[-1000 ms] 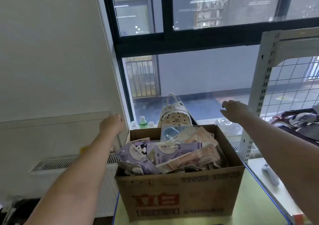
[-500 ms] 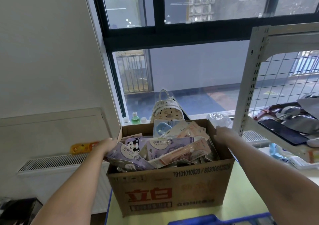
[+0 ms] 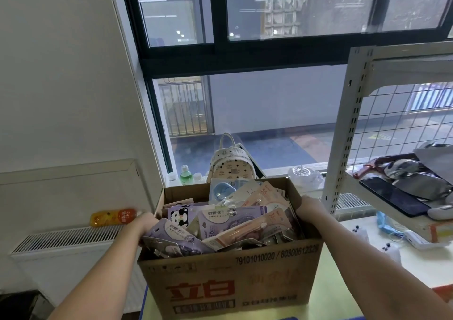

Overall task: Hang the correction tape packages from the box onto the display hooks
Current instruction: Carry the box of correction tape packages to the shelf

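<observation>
By the window, your left hand (image 3: 147, 222) and right hand (image 3: 309, 208) flank the cardboard box (image 3: 230, 280), finger state unclear; correction tape packages (image 3: 220, 219) between them look light, slippery — pinch one by its stiff card top.

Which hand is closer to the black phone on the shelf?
Right. The right hand is on the box's right edge, the side facing the black phone. The left hand is on the box's far, left edge.
</observation>
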`<state>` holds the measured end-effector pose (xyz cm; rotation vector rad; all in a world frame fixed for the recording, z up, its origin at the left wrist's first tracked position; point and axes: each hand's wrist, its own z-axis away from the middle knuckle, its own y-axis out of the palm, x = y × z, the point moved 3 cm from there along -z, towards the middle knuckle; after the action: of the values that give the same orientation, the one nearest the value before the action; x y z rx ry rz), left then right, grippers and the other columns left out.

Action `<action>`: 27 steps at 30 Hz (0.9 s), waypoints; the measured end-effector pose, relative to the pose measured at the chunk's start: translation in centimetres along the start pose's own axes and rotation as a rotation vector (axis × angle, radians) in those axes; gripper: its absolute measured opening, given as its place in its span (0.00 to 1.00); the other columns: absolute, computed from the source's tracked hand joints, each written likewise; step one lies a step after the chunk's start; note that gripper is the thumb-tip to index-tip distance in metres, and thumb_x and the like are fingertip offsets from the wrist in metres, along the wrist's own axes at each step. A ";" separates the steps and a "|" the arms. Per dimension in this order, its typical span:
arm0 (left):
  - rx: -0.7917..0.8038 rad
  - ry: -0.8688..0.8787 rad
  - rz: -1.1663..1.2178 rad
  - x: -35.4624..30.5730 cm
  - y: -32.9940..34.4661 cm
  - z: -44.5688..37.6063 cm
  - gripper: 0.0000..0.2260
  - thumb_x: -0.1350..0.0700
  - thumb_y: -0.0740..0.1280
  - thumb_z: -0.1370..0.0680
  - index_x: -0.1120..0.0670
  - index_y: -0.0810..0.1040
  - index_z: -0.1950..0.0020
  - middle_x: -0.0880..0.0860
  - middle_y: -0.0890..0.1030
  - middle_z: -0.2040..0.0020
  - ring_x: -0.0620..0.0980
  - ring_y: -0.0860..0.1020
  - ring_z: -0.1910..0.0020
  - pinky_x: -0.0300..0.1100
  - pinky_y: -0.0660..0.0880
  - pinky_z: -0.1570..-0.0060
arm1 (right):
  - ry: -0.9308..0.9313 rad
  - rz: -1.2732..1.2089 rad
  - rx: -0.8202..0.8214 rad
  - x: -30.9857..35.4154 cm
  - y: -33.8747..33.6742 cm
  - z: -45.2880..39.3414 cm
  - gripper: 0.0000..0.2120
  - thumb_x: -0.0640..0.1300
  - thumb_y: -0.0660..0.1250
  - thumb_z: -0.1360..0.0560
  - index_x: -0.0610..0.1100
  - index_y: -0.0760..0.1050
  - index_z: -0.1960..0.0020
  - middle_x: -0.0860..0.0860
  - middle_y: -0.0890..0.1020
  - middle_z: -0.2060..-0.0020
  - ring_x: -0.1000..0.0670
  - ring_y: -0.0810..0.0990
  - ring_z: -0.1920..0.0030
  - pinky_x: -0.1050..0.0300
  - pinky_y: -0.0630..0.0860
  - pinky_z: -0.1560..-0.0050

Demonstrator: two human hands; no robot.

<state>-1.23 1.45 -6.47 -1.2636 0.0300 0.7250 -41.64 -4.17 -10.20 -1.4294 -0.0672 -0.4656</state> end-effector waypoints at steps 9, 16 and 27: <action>-0.098 -0.071 0.059 0.3 -0.1 1.8 0.18 0.62 0.56 0.18 0.66 0.63 0.29 0.64 0.68 0.31 0.60 0.68 0.34 0.47 0.63 0.35 | -0.093 -0.064 0.014 0.1 0.1 -0.7 0.11 0.43 0.63 0.23 0.40 0.74 0.44 0.44 0.80 0.49 0.46 0.79 0.51 0.56 0.73 0.55; -0.074 -0.149 0.043 2.4 -0.1 6.5 0.10 0.60 0.63 0.21 0.63 0.74 0.42 0.60 0.77 0.43 0.55 0.75 0.49 0.45 0.70 0.49 | -0.268 -0.068 0.030 1.5 0.4 -1.5 0.11 0.43 0.64 0.23 0.39 0.73 0.43 0.45 0.79 0.51 0.49 0.76 0.55 0.60 0.71 0.60; -0.100 -0.366 -0.024 12.9 -0.5 15.9 0.12 0.56 0.65 0.22 0.63 0.77 0.44 0.57 0.76 0.50 0.54 0.75 0.50 0.42 0.70 0.52 | -0.550 0.033 0.116 10.4 3.3 2.0 0.13 0.46 0.55 0.20 0.43 0.77 0.50 0.46 0.82 0.54 0.47 0.79 0.56 0.55 0.75 0.58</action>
<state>3.35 21.44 -5.94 -1.2070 -0.3234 0.9360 -30.57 -4.88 -9.61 -1.4068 -0.5034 -0.0288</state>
